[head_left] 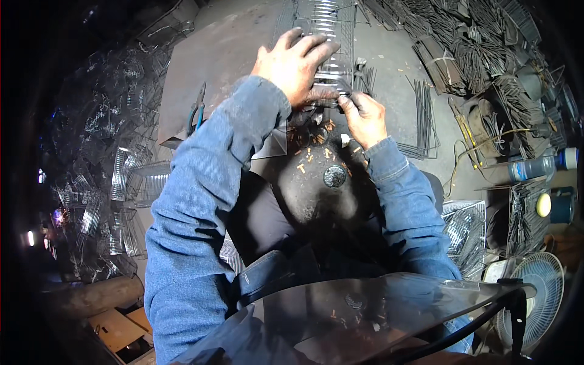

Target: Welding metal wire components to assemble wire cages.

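My left hand (295, 66) lies with its fingers spread over the near end of a wire rack (325, 24), a row of bright cross wires at the top of the view. The thumb points right, toward a bent metal piece (331, 79) under the hand. Beside it, my right hand (366, 118) is closed in a pinch at the rack's near end; what its fingertips hold is too small to make out. Pliers with blue handles (196, 112) lie left of my left forearm on the grey work surface (213, 55).
Thin bent wire frames (421, 118) lie right of my hands. Bundled wire rods (480, 55) fill the upper right. Wire baskets (125, 173) are heaped at left. Small orange-brown bits surround a round container (334, 176) below. A clear visor (365, 310), a bottle (531, 169) and a fan (535, 298) also show.
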The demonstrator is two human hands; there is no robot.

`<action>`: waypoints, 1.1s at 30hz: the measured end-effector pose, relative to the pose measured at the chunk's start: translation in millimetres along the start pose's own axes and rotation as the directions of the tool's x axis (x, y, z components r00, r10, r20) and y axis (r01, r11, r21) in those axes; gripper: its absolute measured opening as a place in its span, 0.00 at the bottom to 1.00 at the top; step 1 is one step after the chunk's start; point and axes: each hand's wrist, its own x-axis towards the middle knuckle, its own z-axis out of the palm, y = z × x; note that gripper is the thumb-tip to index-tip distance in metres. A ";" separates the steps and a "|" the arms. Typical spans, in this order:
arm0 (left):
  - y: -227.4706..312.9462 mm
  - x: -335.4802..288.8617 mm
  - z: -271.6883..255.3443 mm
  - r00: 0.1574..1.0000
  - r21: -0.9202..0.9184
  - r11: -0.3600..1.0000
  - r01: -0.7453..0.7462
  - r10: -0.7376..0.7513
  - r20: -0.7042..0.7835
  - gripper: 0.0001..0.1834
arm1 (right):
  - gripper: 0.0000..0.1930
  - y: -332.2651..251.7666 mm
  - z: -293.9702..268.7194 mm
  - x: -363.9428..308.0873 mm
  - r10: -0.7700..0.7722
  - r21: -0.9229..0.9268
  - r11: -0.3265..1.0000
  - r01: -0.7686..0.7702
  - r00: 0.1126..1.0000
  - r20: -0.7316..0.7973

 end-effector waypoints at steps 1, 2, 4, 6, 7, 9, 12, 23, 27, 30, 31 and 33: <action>-1.6 -2.7 -0.9 1.000 -0.017 1.000 -0.001 0.001 0.004 0.48 | 0.08 -0.5 0.4 -0.4 -0.052 0.005 0.999 0.051 0.998 0.032; -3.7 -4.2 -1.9 0.997 -0.052 0.998 -0.039 0.035 -0.067 0.48 | 0.08 -1.3 1.3 -0.6 -0.034 -0.009 0.999 0.035 0.998 0.062; -9.3 -4.7 -4.1 0.999 -0.042 0.999 -0.018 0.019 0.027 0.50 | 0.08 -2.5 3.2 -0.3 -0.047 -0.044 0.998 0.048 0.999 0.015; -13.8 -1.6 -5.3 0.996 -0.131 0.988 -0.080 0.083 0.016 0.51 | 0.09 -3.5 4.8 0.1 -0.051 -0.017 0.999 0.052 0.998 0.036; -15.0 0.7 -5.1 0.998 -0.070 0.996 -0.061 0.063 0.026 0.51 | 0.09 -3.7 5.7 0.8 -0.043 -0.013 0.999 0.042 0.999 -0.029; -15.5 4.7 -3.7 0.997 -0.138 0.988 -0.068 0.070 0.014 0.50 | 0.09 -3.3 6.8 2.3 -0.011 0.037 0.999 0.011 1.000 -0.009; -15.5 5.8 -1.2 1.000 -0.081 0.996 -0.029 0.029 -0.001 0.47 | 0.09 -2.0 8.3 3.8 -0.018 0.001 1.000 0.018 1.000 0.002; -8.8 -0.2 6.2 0.999 -0.127 0.992 -0.022 0.017 -0.045 0.46 | 0.09 1.0 4.4 -0.6 -0.066 -0.061 0.996 0.064 0.997 -0.037; -6.6 0.6 5.8 0.998 -0.072 0.996 -0.048 0.046 -0.034 0.45 | 0.08 2.8 2.6 -1.2 -0.089 -0.057 0.995 0.087 0.995 -0.041; -4.9 2.1 6.1 0.999 -0.066 0.997 -0.037 0.035 -0.030 0.45 | 0.08 4.6 3.5 -0.7 -0.056 -0.025 0.998 0.054 0.997 -0.046; -4.3 2.4 6.5 0.999 -0.062 0.998 -0.027 0.024 -0.038 0.45 | 0.08 4.9 3.5 -0.5 -0.039 0.022 0.999 0.039 0.999 -0.008; -3.2 2.6 7.4 0.999 -0.055 0.998 -0.020 0.018 -0.044 0.44 | 0.08 4.0 2.5 -0.6 -0.027 -0.001 1.000 0.027 0.999 -0.037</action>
